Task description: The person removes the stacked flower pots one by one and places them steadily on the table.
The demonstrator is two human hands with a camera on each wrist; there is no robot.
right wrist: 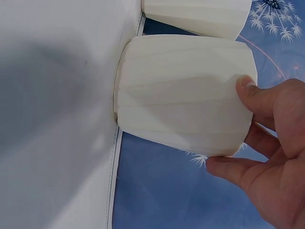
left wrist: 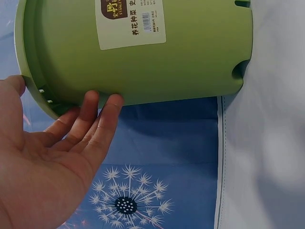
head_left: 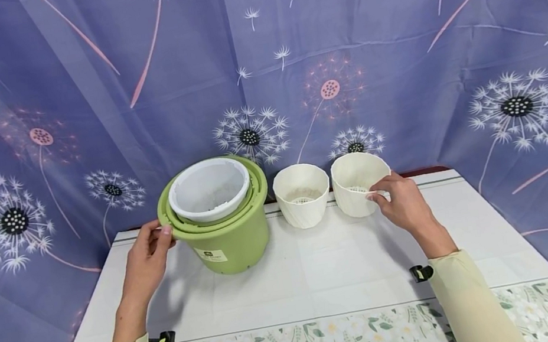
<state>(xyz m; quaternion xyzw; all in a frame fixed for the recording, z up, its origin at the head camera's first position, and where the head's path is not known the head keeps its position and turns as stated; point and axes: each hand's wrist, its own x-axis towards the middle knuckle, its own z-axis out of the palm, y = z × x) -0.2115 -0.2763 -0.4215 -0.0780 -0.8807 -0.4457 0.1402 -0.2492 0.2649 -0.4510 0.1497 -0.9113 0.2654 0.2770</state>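
The left hand (head_left: 146, 264) pinches the labelled green plant pot (head_left: 242, 244) at its left rim, while to that pot's right, past the middle cream flowerpot (head_left: 304, 212), the nearer right hand (head_left: 406, 204) pinches the rim of the rightmost cream flowerpot (head_left: 353, 201) (upright, its axis vertical).
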